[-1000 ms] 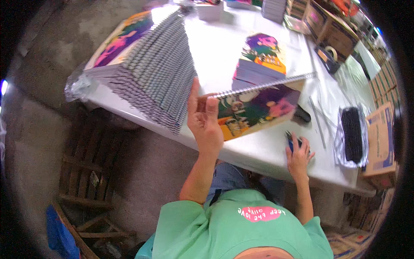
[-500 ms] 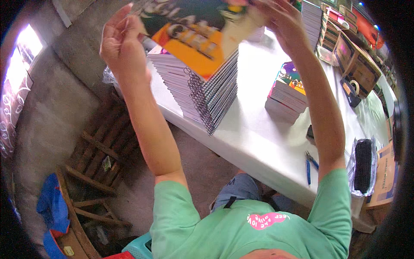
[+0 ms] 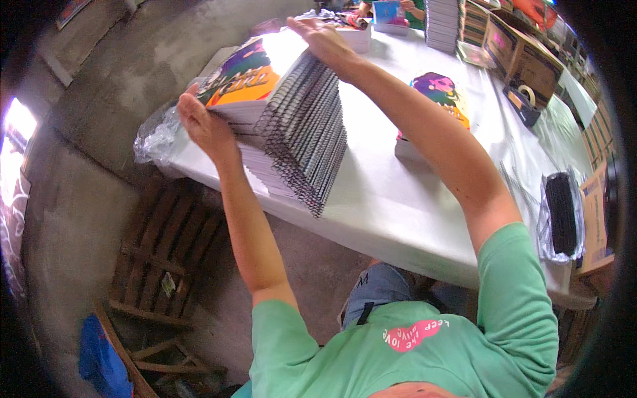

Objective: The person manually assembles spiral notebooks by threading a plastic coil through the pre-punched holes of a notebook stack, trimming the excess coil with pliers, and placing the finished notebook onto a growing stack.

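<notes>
A tall stack of spiral-bound notebooks stands near the table's left end, its dark wire coils facing right. On top lies a notebook with a colourful orange, green and purple cover. My left hand rests against the stack's near left side, just below the top cover, fingers stretched out. Across the stack, my right hand lies with flat, extended fingers along the upper far-right edge by the coils. Neither hand grips anything. To the right, a lower pile of similar notebooks is partly hidden by my right forearm.
A tape dispenser and cardboard boxes stand at the table's right. Nearer lies a plastic-wrapped bundle of black coils. Clear plastic hangs at the left end. A wooden chair stands below. Another person is at the far side.
The notebook that both hands held raised above the stack now lies on top of it. My hands have come down and let go, resting against the stack's sides.
</notes>
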Demonstrator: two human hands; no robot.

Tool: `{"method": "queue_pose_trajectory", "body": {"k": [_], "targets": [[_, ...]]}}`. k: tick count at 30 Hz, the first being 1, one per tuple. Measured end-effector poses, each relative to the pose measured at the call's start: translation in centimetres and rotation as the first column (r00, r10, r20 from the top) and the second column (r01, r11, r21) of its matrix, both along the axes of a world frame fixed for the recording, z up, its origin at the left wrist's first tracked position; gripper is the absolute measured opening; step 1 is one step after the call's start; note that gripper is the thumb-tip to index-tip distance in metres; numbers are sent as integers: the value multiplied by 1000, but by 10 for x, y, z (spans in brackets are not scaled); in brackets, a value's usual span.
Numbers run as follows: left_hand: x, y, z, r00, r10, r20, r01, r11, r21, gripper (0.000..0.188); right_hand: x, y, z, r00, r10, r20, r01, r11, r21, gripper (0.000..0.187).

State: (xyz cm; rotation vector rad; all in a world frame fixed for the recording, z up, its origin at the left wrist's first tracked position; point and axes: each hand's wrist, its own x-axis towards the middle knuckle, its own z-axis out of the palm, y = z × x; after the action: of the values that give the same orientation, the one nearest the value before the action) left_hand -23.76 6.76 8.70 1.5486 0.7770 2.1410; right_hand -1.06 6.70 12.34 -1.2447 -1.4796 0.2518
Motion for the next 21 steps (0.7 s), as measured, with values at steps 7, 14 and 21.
{"method": "queue_pose_trajectory", "body": {"k": [7,14,21], "targets": [[-20,3,-3,919,368,-144,-355,929,110,43,26,-19,2,988,-106,-109,97,991,-92,79],[50,-149,6,934,60,352,-277,744,608,39,295,-131,-124,578,-735,354,794,407,-451,88],[163,-136,-60,869,-163,-468,318,907,276,32,272,-167,-128,809,-568,-151,277,595,-755,45]]}}
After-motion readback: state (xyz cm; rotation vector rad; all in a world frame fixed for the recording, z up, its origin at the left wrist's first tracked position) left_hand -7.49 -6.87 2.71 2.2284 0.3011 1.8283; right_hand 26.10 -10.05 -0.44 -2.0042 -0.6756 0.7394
